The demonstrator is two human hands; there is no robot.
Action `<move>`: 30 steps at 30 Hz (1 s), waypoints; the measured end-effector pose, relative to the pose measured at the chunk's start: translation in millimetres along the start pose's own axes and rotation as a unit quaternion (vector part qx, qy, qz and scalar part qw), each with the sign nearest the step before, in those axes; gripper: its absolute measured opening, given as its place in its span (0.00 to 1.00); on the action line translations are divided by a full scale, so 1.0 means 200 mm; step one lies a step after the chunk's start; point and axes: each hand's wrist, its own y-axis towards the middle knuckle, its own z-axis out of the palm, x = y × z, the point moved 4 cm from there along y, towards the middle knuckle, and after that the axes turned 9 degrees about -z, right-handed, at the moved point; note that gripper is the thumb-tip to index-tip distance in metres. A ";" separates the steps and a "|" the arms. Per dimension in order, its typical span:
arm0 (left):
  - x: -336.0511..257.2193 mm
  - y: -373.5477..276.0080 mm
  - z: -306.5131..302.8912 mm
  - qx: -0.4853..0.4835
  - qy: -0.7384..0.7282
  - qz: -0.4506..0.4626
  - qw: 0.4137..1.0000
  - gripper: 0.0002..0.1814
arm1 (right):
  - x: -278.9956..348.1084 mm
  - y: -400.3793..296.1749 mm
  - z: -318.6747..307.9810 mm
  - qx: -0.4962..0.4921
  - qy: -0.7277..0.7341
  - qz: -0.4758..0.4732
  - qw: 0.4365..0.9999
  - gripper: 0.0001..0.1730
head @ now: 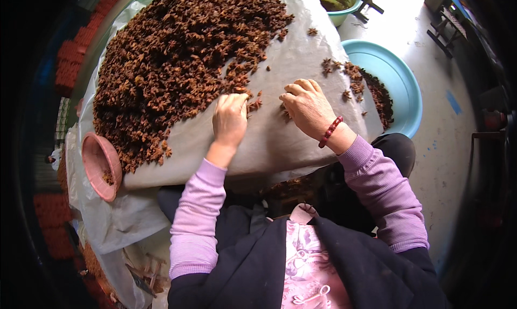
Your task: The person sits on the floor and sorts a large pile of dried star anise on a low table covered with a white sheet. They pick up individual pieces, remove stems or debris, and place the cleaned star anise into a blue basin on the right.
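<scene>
A broad heap of dried star anise (181,62) covers the left and far part of a table draped with a pale plastic sheet (278,143). At the heap's near right edge, my left hand (230,117) points its curled fingers down; loose star anise (254,104) lies beside its fingertips. What those fingers hold is hidden. To the right, my right hand (309,105) bends over the sheet, its fingers curled around a few star anise pieces (285,112) that partly show beneath them. A red bead bracelet (331,131) circles the right wrist.
A light blue basin (400,87) holding dark star anise stands beyond the table's right edge, with scattered pods (355,79) near it. A pink bowl (91,159) tilts at the left edge. Farther off are a green basin (339,10) and a wooden stool (448,30).
</scene>
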 end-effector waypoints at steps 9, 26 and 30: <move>0.10 0.16 0.20 0.186 0.144 0.171 0.957 0.04 | -0.11 -0.11 -0.02 -0.029 -0.057 0.073 0.995 0.11; 0.10 0.13 0.23 0.133 0.148 0.111 0.974 0.06 | -1.18 -0.29 0.08 0.028 0.405 0.506 0.761 0.22; 0.10 0.13 0.24 0.136 0.132 0.104 0.976 0.05 | -1.23 -0.32 0.05 0.035 0.393 0.503 0.769 0.13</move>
